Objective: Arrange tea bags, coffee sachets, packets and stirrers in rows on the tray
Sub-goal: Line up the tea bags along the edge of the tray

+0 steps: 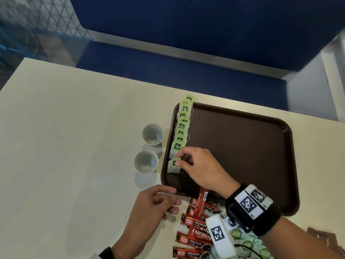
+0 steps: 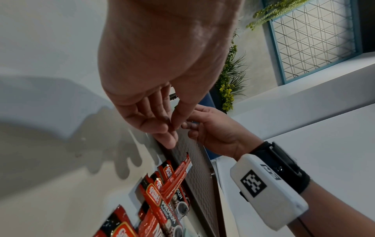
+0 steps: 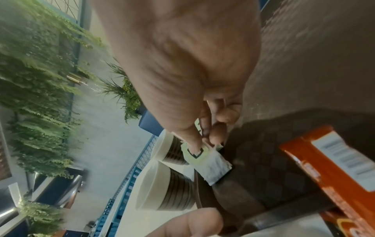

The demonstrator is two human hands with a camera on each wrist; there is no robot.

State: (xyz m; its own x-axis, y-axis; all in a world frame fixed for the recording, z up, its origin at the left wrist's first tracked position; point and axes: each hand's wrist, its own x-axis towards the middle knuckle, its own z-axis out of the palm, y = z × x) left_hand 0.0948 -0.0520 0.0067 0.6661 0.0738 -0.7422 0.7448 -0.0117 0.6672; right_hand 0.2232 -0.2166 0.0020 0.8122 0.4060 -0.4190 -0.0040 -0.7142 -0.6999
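The right hand (image 1: 200, 168) reaches over the tray (image 1: 242, 146) and pinches the green tag of a tea bag (image 1: 174, 165) between thumb and fingertips; the bag lies on the tray floor at the hand's 9 o'clock, by the tray's left rim. Directly at 12 o'clock from that bag, a row of tea bags (image 1: 182, 126) runs up along the same rim, overlapping one another, the farthest one poking past the tray's far corner. The left hand (image 1: 151, 208) rests on the tabletop (image 1: 74, 128) at the tray's near left corner, its fingers loosely curled and holding nothing, its thumb touching the rim. At its 3 o'clock lies a heap of red coffee sachets (image 1: 196, 223), one of them propped on the tray's near rim. Two cups (image 1: 149, 147) stand on the tabletop just left of the tray.
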